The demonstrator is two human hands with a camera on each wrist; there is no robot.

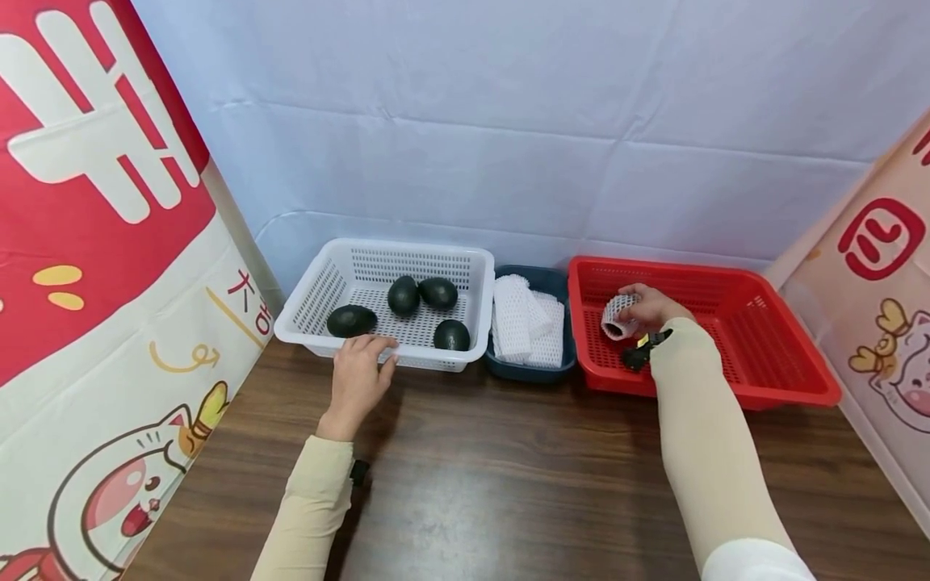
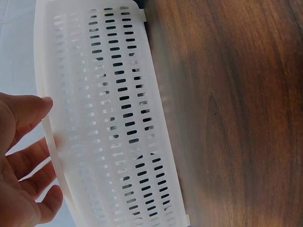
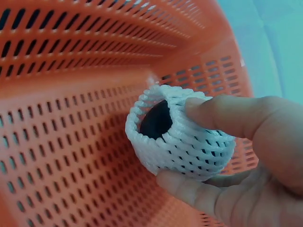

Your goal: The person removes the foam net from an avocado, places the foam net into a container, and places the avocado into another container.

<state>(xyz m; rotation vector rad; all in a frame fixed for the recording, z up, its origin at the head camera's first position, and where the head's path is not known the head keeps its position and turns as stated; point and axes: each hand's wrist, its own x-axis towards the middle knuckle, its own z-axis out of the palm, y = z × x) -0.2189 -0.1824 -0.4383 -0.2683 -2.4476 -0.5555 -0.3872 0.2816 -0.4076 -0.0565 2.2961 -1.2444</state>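
In the head view my right hand (image 1: 650, 311) is over the red basket (image 1: 785, 387), gripping an avocado in a white foam net sleeve (image 1: 619, 315). The right wrist view shows thumb and fingers around the foam net sleeve (image 3: 189, 137), with the dark avocado (image 3: 156, 122) visible through its open end. My left hand (image 1: 359, 375) rests at the front rim of the white basket (image 1: 298, 332), fingers loosely bent. Several bare avocados (image 1: 352, 320) lie inside this basket. Seen from the left wrist, the thumb touches the rim of the white basket (image 2: 57, 151).
Between the two baskets stands a dark blue bin (image 1: 534, 374) with white foam net sleeves (image 1: 513, 319) stacked in it. All three containers line the back of the brown wooden table (image 1: 494, 476), against a pale cloth backdrop (image 1: 436, 121). Printed cloth panels (image 1: 131, 355) flank both sides.
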